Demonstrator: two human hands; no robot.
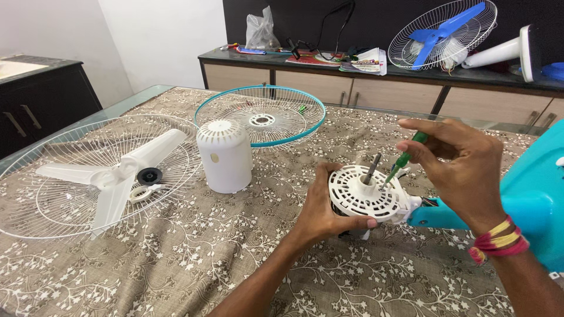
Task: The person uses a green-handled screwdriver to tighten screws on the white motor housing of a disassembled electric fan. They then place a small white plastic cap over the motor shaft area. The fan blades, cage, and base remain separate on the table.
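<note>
- Blade (111, 173), white, lying in wire guard (53, 217) at table's (176, 264) left.
- White motor cover (225, 155) upright beside it.
- Left hand (323, 211) gripping motor housing (364, 196), centre.
- Right hand (464, 167) pinching green screwdriver (405, 158), tip on housing.

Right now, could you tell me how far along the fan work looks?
Done: blade, grilles and motor cover lie apart on the table. In hand: left hand grips the motor housing; right hand drives a green screwdriver into it. Left: housing remains on its blue neck.
</note>
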